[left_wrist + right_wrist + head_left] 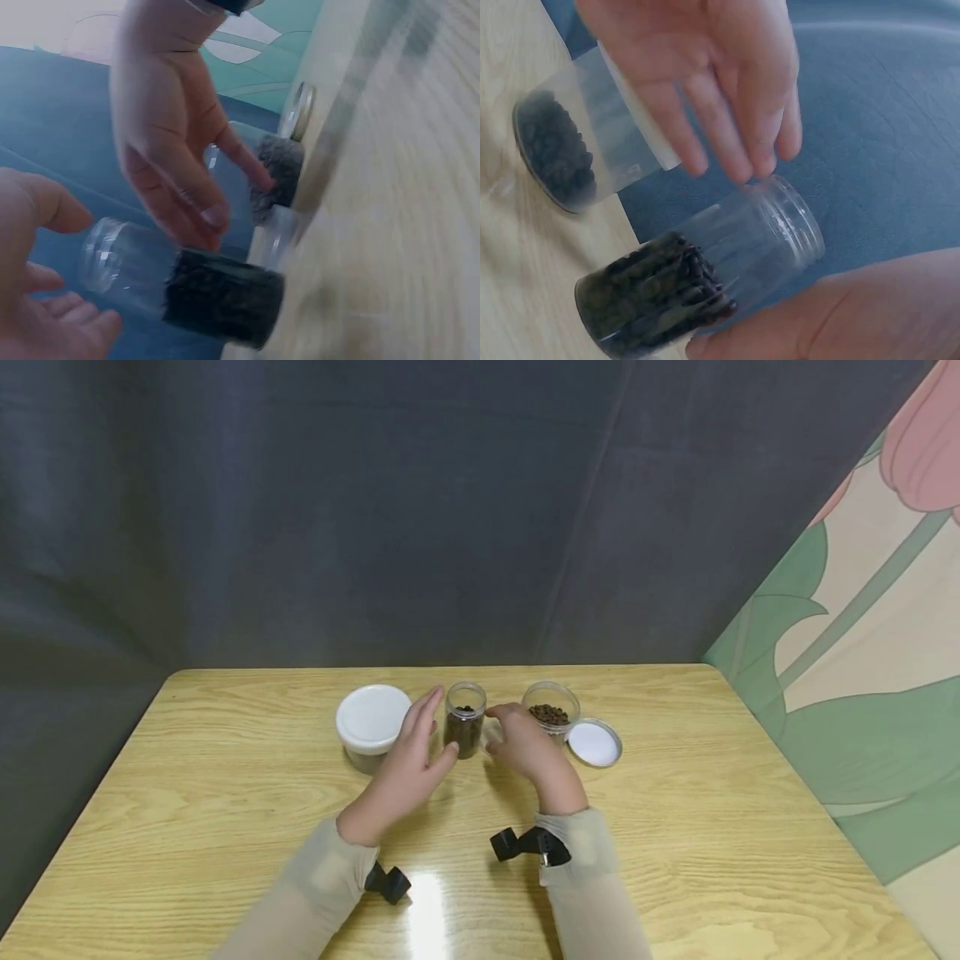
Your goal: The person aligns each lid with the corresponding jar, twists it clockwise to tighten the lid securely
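Observation:
A clear jar (465, 727), partly filled with dark beans, stands upright and uncapped between my hands. My left hand (408, 764) is at its left, thumb apart from extended fingers, gripping nothing. At the jar's right is my right hand (528, 747), fingers pointing toward it and loosely bent. In the left wrist view a gap shows between the left hand and the jar (217, 292). A short clear piece (280, 234) sits beside the jar, below the right hand; its kind is unclear. Whether the right fingertips touch the jar (697, 277) I cannot tell.
Left of the jar is a tub (371, 722) with a white lid, holding dark beans. Behind the right hand stands an open clear container (551, 706) of brown beans. A round lid (595, 743) lies beside it on the wooden table (712, 810). A dark curtain hangs behind.

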### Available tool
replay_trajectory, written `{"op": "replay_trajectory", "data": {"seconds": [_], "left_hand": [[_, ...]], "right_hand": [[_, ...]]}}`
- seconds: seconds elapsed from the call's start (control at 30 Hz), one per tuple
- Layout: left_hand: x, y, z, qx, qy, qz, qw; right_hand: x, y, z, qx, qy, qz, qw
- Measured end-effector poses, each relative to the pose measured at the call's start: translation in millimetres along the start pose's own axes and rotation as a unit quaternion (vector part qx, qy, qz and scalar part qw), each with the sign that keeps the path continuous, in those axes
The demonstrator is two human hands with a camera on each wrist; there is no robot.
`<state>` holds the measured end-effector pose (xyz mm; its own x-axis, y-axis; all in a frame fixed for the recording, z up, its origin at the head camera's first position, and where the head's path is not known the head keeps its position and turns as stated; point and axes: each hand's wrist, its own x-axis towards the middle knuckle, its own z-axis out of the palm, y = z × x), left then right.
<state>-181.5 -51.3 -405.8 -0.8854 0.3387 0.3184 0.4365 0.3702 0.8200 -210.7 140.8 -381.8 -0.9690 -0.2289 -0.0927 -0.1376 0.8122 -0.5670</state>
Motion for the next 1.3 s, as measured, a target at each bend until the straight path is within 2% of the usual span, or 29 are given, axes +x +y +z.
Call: {"op": "replay_trajectory", "data": {"seconds": [0.2, 0.37, 0.47, 0.6, 0.8, 1.2, 1.3], "left_hand": [[5.9, -9.1, 10.3, 0.017, -0.021, -0.059, 0.9979], [10.5, -14.7, 12.6, -0.015, -0.026, -0.085, 0.9959], [14.1, -16.9, 13.9, -0.035, -0.028, -0.089, 0.995], [17.3, -19.7, 16.6, -0.039, -0.026, -0.086, 0.9952], [18.8, -24.4, 21.3, -0.03, -0.01, -0.055, 0.998], [18.8, -31.2, 26.3, 0.001, 0.021, -0.007, 0.9998], [16.5, -31.5, 25.9, 0.004, 0.024, -0.006, 0.9997]], "right_hand": [[1.7, -0.5, 3.1, 0.0, -0.01, -0.005, 0.9999], [4.5, 1.0, 5.4, 0.003, -0.024, -0.011, 0.9996], [6.0, 3.0, 7.0, -0.002, -0.031, -0.014, 0.9994], [7.5, 5.2, 9.8, -0.009, -0.041, -0.018, 0.999], [10.0, 8.7, 16.6, -0.021, -0.044, -0.017, 0.9987], [12.4, 7.8, 22.8, -0.079, 0.0, -0.034, 0.9963], [12.6, 7.8, 24.9, -0.101, 0.009, -0.039, 0.9941]]}}
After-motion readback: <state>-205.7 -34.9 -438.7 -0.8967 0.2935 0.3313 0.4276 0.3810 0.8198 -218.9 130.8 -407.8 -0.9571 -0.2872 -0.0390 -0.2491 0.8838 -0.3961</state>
